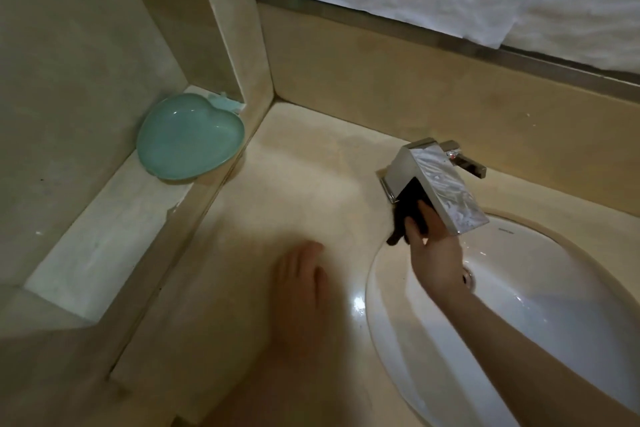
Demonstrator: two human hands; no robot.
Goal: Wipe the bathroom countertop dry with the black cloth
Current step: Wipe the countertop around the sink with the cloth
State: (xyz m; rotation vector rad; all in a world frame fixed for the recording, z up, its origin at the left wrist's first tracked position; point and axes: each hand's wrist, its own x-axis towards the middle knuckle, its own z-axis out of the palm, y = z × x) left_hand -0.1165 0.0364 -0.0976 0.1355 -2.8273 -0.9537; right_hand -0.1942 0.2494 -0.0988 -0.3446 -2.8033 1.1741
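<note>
Cloth [410, 208], black, is bunched under the tap [438, 184] at the sink's [388, 305] back rim, pinched in the right hand's [436, 253] grip. Left hand [301, 274] rests spread flat on the surface [277, 184]. Best press into the tap base, then sweep outward.

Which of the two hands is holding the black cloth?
The right hand grips the black cloth beneath the faucet spout. The left hand rests flat and empty on the countertop.
</note>
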